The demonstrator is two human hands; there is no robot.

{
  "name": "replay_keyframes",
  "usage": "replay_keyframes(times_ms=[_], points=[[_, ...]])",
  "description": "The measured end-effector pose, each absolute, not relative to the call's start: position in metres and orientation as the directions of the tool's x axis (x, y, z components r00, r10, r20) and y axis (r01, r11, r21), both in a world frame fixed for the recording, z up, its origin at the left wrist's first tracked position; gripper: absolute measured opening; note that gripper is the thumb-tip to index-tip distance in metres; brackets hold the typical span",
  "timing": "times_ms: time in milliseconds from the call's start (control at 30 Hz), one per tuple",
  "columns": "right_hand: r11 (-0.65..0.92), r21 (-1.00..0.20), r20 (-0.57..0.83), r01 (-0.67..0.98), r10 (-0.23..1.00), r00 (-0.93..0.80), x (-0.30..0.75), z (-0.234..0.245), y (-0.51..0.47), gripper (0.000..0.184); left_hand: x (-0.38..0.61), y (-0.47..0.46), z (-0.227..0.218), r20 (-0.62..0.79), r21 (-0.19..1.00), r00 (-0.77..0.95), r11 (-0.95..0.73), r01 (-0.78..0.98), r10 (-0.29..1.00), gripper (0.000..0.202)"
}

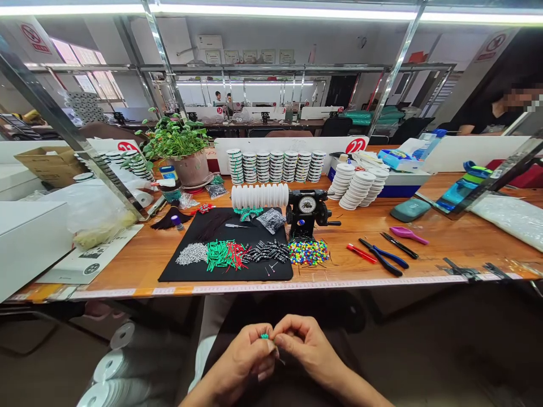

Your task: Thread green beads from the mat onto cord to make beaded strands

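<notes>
In the head view, this fine work seems to call for holding the small green bundle [264,336] firmly, dark strands spread apart, while the other side guides with light fingertip pressure. The left grip [250,355] pinches the bundle between thumb and fingers; the right grip [302,342], thumb closed to forefinger, is just right of it, any strand there too small to tell. Both forearms angle inward, nearer than the surface [445,226].
</notes>
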State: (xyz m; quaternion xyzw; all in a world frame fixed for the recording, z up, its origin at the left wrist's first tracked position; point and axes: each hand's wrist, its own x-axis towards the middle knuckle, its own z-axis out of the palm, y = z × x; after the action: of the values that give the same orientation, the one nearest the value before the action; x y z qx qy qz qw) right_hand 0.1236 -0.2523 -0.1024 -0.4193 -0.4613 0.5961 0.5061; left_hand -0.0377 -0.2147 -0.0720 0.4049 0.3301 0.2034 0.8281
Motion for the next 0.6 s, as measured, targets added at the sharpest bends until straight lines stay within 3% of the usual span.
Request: replay_keyframes(times_ms=[167,267,500,600], points=[[-0.211,-0.845,-0.101,-0.491,0.965,-0.241,0.12,-0.1,-0.255,0.047,-0.037,-0.216,-0.077,-0.334,0.889,0.706,0.457,0.017,0.625,0.039],[-0.19,-0.826,-0.112,-0.53,0.978,-0.177,0.118,-0.102,-0.253,0.048,-0.038,-0.215,-0.075,-0.268,0.956,0.682,0.277,0.099,0.68,0.041],[-0.065,-0.955,-0.062,-0.289,0.998,-0.017,0.118,-0.109,-0.252,0.051,-0.041,-0.217,-0.073,-0.175,0.932,0.479,-0.012,0.362,0.86,0.022],[0.012,-0.993,0.015,-0.115,1.0,-0.023,0.117,-0.104,-0.256,0.042,-0.042,-0.214,-0.075,-0.141,0.916,0.45,-0.057,0.398,0.882,0.022]])
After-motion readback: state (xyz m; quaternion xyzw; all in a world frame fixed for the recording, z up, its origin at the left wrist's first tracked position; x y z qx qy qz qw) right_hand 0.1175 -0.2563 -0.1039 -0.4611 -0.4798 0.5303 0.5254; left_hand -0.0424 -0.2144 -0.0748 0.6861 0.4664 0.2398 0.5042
